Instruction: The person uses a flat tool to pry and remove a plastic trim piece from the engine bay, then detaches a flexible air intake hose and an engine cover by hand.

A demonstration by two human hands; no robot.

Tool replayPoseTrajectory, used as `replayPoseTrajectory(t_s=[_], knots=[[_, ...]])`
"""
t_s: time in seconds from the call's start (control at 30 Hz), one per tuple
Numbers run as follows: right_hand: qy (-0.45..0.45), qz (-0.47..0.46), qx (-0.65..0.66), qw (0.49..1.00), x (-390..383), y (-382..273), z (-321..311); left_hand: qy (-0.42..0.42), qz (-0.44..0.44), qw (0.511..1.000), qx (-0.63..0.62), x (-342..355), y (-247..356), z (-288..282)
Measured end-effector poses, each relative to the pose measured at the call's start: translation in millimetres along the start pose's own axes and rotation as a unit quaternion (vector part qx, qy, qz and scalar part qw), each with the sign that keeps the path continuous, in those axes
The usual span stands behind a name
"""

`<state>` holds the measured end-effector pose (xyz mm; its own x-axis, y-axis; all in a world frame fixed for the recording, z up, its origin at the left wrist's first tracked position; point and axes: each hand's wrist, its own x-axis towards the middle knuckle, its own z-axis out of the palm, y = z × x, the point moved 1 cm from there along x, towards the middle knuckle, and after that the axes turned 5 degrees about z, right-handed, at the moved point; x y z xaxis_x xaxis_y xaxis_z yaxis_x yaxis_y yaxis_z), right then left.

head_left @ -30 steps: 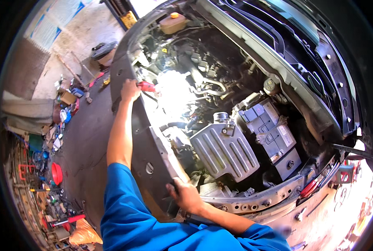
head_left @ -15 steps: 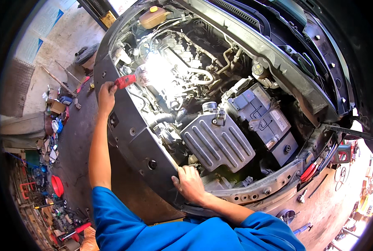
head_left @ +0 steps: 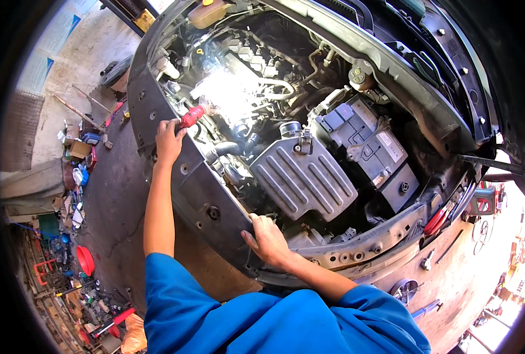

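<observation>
My left hand (head_left: 169, 143) is closed around the red handle of a work lamp (head_left: 191, 116). The lamp's glowing end reaches over the engine (head_left: 256, 62), and its glare washes out the parts beneath. Lower down, my right hand (head_left: 268, 241) grips the edge of the car's dark front panel (head_left: 186, 187), thumb on the near side and fingers curled over the rim; the fingertips are hidden. Just beyond it sits a ribbed grey air filter box (head_left: 305, 177) with a round open neck. The car battery (head_left: 362, 133) lies to the right of that box.
A brownish fluid reservoir (head_left: 208, 14) stands at the engine bay's far left corner. The raised bonnet's strut (head_left: 492, 165) is at right. Clutter and a red funnel (head_left: 85, 261) lie on the left floor; a blue tool (head_left: 427, 308) lies on the right floor.
My left hand has shifted right and slightly down with the lamp, bringing it nearer the filter box. My right hand keeps its place on the panel edge. The view has shifted slightly.
</observation>
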<state>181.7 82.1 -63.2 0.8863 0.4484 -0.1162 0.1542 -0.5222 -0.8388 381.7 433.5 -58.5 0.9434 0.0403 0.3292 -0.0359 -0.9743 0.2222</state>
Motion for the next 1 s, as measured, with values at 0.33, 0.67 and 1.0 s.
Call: replayPoseTrajectory(t_s=[0.33,0.67,1.0], knots=[[0.074,-0.060,-0.073,0.993,-106.0,35.4,-93.2,0.232,-0.134,0.955,-0.126,-114.7,111.8,-21.8],[0.366,0.096,-0.102,0.920,-216.8,74.5,-139.7,0.183,-0.157,0.944,-0.227,-259.9,221.6,-15.7],[0.432,-0.008,-0.264,0.863,-212.2,80.1,-132.7,0.019,0.021,0.937,-0.348,-262.1,316.7,-45.7]])
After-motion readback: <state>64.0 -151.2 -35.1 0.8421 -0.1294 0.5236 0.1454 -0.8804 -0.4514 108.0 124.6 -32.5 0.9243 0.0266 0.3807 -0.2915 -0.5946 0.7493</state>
